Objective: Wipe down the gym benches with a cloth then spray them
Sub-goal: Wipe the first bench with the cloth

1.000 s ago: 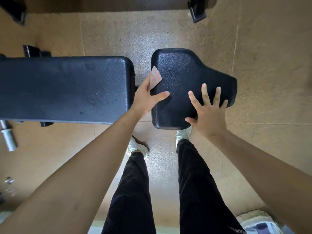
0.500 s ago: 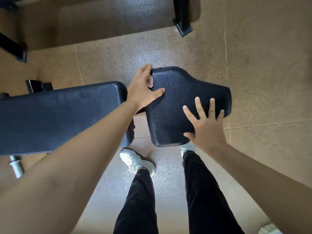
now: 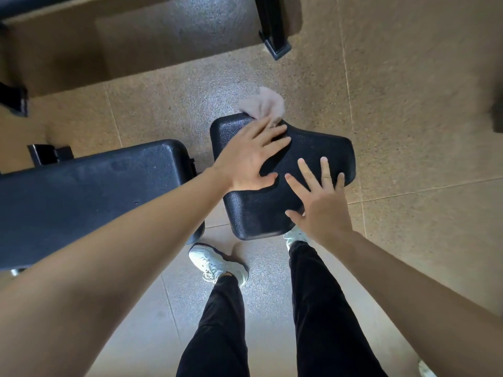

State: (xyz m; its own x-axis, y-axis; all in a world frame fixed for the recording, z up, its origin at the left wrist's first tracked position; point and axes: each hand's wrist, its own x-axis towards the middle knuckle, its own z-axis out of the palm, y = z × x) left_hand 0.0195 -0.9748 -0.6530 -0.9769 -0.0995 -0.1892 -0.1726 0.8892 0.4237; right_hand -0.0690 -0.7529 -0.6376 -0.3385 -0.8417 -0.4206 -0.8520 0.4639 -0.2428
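Where the bench's seat pad (image 3: 313,148) ends at its far edge, the pink cloth (image 3: 262,104) bunches and overhangs the floor (image 3: 408,131), pinned under the straight, spread fingers of the left hand (image 3: 250,161). The right hand (image 3: 321,205) lies flat and spread on the pad's near right. The long back pad (image 3: 95,191) runs leftward across a narrow gap.

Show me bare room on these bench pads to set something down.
The long pad left of the gap is bare. The seat pad is crowded: left hand presses the cloth at its far edge, right hand spread flat nearer.
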